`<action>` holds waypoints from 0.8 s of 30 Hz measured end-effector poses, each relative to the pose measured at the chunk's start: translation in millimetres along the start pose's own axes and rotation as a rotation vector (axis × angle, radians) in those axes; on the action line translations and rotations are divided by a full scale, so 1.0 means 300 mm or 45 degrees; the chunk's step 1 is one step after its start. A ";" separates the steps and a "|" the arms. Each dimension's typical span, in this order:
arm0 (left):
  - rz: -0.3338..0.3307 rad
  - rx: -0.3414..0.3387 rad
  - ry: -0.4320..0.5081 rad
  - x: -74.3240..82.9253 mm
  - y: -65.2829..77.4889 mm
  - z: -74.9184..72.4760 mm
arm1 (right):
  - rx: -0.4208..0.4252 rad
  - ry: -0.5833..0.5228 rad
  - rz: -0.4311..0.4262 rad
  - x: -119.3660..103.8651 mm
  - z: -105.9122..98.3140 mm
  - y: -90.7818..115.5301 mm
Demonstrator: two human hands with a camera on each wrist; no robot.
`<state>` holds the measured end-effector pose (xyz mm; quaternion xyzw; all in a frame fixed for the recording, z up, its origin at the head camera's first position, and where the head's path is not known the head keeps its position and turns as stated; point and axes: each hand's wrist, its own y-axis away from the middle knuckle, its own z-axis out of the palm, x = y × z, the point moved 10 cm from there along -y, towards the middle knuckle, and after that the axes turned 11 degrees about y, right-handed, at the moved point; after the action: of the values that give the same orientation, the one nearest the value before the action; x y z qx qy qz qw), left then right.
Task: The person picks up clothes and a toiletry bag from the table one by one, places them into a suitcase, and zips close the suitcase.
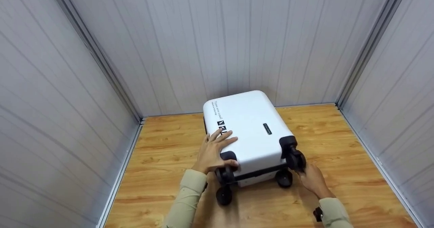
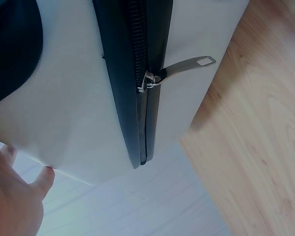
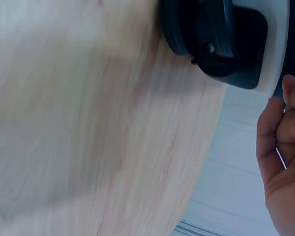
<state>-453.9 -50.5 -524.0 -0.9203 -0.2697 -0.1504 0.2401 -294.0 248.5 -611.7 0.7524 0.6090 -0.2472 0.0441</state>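
Observation:
A white hard-shell suitcase (image 1: 245, 119) lies flat on the floor, wheels toward me. My left hand (image 1: 212, 150) rests with spread fingers on its lid, thumb over the near left corner guard. In the left wrist view a metal zipper pull (image 2: 187, 64) sticks out from the black zip (image 2: 137, 39), with no fingers on it. My right hand (image 1: 312, 180) is low at the near right side, partly behind a wheel (image 1: 295, 160). In the right wrist view its curled fingers (image 3: 270, 128) pinch at the dark zip band along the side; what lies between the fingertips is hidden.
Wood-look floor (image 1: 162, 173) surrounds the suitcase. Pale panelled walls stand at the left (image 1: 51, 112), back (image 1: 217, 45) and right (image 1: 400, 102); the suitcase's far end is close to the back wall. Black wheels (image 1: 224, 195) project toward me.

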 end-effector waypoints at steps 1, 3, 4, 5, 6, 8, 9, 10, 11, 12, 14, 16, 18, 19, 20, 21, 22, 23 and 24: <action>-0.004 0.003 0.009 0.000 0.000 0.000 | 0.001 0.000 0.004 -0.001 0.003 0.002; -0.015 0.006 0.031 0.000 0.002 -0.001 | -0.003 0.000 0.014 -0.003 0.007 0.004; -0.019 0.008 0.041 0.000 0.004 0.001 | -0.005 0.002 0.021 -0.004 0.008 0.007; -0.023 0.010 0.049 0.000 0.005 0.001 | -0.007 0.003 0.026 -0.004 0.011 0.009; -0.023 0.010 0.048 0.000 0.006 0.002 | -0.008 0.002 0.032 -0.006 0.012 0.011; -0.024 0.010 0.049 0.000 0.006 0.004 | -0.025 -0.018 0.054 -0.005 0.019 0.016; -0.021 0.014 0.050 0.001 0.007 0.003 | -0.030 -0.022 0.063 -0.005 0.022 0.017; -0.018 0.016 0.050 0.002 0.007 0.003 | -0.032 -0.026 0.071 -0.006 0.025 0.019; -0.016 0.018 0.048 0.002 0.007 0.002 | -0.034 -0.029 0.076 -0.008 0.027 0.020; -0.012 0.022 0.045 0.003 0.007 0.001 | -0.033 -0.032 0.079 -0.011 0.028 0.020; -0.009 0.029 0.045 0.003 0.006 -0.001 | -0.019 -0.035 0.075 -0.017 0.029 0.021; -0.010 0.032 0.040 0.002 0.005 -0.002 | 0.003 -0.040 0.066 -0.024 0.026 0.023; -0.010 0.031 0.039 0.001 0.004 0.000 | 0.018 -0.050 0.056 -0.028 0.026 0.027; -0.010 0.029 0.046 0.002 0.004 0.002 | 0.024 -0.055 0.053 -0.029 0.027 0.031; -0.011 0.025 0.052 0.004 0.005 0.006 | 0.033 -0.056 0.048 -0.030 0.026 0.037; -0.013 0.021 0.057 0.006 0.007 0.010 | 0.047 -0.057 0.043 -0.032 0.025 0.044; -0.017 0.016 0.064 0.007 0.009 0.013 | 0.052 -0.059 0.044 -0.035 0.027 0.052; -0.023 0.014 0.070 0.008 0.009 0.017 | 0.069 -0.056 0.047 -0.039 0.026 0.057; -0.029 0.015 0.071 0.010 0.008 0.019 | 0.093 -0.048 0.047 -0.046 0.023 0.061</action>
<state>-449.4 -48.0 -528.6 -0.9112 -0.2744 -0.1772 0.2511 -281.0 229.1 -616.2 0.7597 0.5847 -0.2828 0.0325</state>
